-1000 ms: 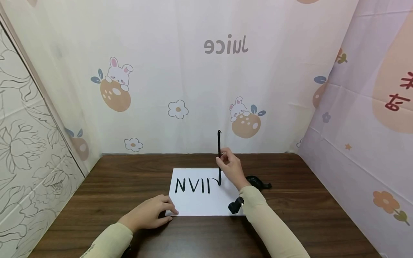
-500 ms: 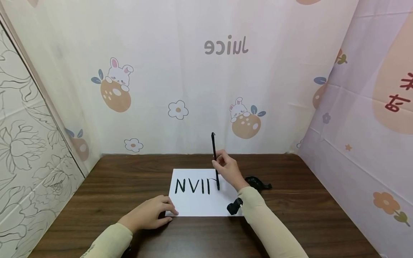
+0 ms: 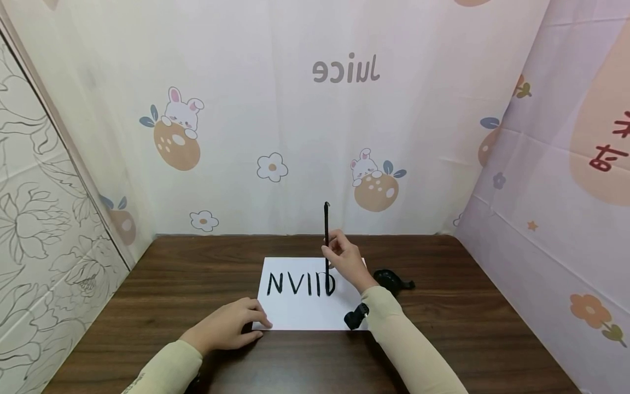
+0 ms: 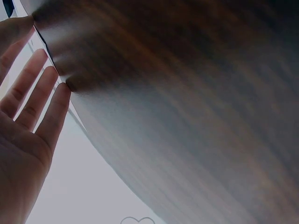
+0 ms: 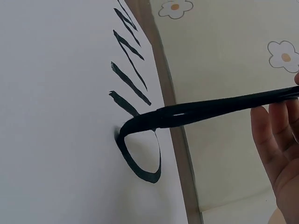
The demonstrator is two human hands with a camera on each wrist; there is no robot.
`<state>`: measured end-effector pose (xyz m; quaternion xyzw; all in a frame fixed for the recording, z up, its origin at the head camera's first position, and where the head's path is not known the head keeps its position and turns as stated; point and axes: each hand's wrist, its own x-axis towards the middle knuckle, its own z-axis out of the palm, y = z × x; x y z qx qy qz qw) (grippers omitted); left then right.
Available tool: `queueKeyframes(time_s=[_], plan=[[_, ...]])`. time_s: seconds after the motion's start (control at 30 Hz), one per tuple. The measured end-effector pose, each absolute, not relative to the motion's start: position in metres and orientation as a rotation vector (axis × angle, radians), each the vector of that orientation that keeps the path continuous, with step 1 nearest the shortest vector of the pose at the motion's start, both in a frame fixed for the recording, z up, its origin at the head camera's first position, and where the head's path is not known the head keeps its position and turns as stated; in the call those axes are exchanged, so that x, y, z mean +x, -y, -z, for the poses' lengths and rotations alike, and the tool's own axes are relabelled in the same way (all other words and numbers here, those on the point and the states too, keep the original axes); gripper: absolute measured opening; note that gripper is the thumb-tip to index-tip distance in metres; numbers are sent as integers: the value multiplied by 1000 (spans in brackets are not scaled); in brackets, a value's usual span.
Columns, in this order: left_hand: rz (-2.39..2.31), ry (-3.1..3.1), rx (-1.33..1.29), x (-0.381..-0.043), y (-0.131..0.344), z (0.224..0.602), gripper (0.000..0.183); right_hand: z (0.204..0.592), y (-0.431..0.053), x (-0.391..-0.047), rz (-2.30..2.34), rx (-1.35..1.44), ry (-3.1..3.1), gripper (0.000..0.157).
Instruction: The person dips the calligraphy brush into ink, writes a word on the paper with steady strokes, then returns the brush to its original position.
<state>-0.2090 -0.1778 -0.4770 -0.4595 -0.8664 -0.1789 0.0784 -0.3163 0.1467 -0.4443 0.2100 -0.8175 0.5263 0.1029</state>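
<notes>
A sheet of white paper (image 3: 300, 317) lies on the table with large black letters, N, V, I and a D (image 5: 154, 177), brushed across it. My right hand (image 3: 345, 258) pinches a black ink brush (image 3: 326, 230) that stands almost upright. In the right wrist view the bent, wet brush tip (image 5: 128, 128) touches the paper at the D's curve, close to its upright stroke. My left hand (image 3: 231, 324) rests at the paper's near left corner, fingers on the sheet and thumb on the wood. The left wrist view shows its fingers (image 4: 53, 109) fairly straight.
A small black glossy vessel (image 3: 391, 280) with a spout-like end stands just right of the paper, partly behind the right wrist. A black wrist camera (image 3: 356, 316) hangs over the paper's near right part. The wooden table (image 3: 197, 262) ends at a printed curtain (image 3: 315, 131).
The brush has moved nearer and to the left, drawing the curved stroke down and round into a D shape. My left hand has stayed in place.
</notes>
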Motion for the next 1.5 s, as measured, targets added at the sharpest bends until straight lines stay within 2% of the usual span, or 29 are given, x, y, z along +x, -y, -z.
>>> queueKeyframes(time_s=[0.77,1.07,1.5], plan=[[523,2564,-1393,-211,179,479,15,446,-141,-319,-1683,590,2299,15],[515,2581,-1384,-213,179,479,15,437,-145,-318,-1635,549,2272,19],[540,2630,-1367,-209,179,478,16,432,-159,-320,-1558,488,2194,16]])
